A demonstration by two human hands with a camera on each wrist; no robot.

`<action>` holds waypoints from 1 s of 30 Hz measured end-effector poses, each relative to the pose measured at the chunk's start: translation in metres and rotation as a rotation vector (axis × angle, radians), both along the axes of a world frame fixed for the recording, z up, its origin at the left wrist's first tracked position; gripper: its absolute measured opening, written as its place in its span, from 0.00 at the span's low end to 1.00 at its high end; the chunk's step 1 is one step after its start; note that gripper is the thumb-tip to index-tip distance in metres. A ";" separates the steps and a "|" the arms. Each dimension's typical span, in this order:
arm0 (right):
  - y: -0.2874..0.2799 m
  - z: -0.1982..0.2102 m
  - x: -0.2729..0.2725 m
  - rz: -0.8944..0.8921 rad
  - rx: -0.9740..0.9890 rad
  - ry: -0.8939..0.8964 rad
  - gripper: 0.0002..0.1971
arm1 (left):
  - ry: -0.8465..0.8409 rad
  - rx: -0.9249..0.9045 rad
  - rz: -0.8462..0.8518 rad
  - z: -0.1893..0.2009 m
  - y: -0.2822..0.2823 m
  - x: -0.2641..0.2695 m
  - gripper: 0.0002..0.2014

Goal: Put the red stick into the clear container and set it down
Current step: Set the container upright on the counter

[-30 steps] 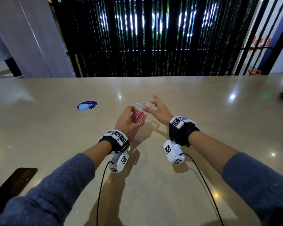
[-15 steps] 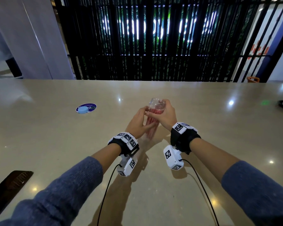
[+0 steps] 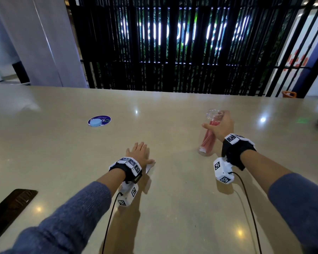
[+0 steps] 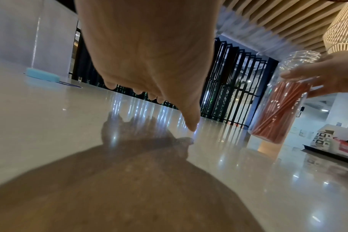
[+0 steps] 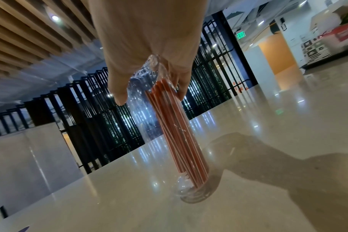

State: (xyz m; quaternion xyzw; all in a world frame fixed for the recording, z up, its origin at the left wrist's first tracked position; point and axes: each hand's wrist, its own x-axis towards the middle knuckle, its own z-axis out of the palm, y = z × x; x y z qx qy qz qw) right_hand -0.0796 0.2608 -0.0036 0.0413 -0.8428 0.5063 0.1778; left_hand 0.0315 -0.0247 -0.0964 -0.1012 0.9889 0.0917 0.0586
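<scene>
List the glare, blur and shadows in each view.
Head view: ceiling lights glint off the glossy beige table. Left wrist view: the flat left hand throws a dark shadow; the foreground is blurred. Right wrist view: the clear plastic container glitters; an arm shadow lies at right.

The right hand [image 3: 221, 128] covers part of the container [image 3: 208, 136]. Whether its base touches the table [image 3: 154, 208] is unclear. The sticker's [image 3: 99, 120] print is unreadable.

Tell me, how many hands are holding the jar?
1. The right hand grips the jar near its top. The left hand lies flat on the table, apart from it.
</scene>
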 end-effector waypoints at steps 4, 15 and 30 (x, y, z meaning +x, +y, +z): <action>0.011 -0.006 -0.008 -0.043 0.030 -0.016 0.40 | -0.102 0.006 -0.019 -0.009 -0.010 -0.001 0.37; 0.015 -0.015 -0.004 -0.070 0.087 -0.007 0.39 | -0.125 0.037 -0.008 -0.010 -0.010 0.002 0.37; 0.014 0.011 -0.002 0.038 0.117 -0.053 0.43 | -0.233 0.006 -0.019 0.026 -0.015 -0.017 0.25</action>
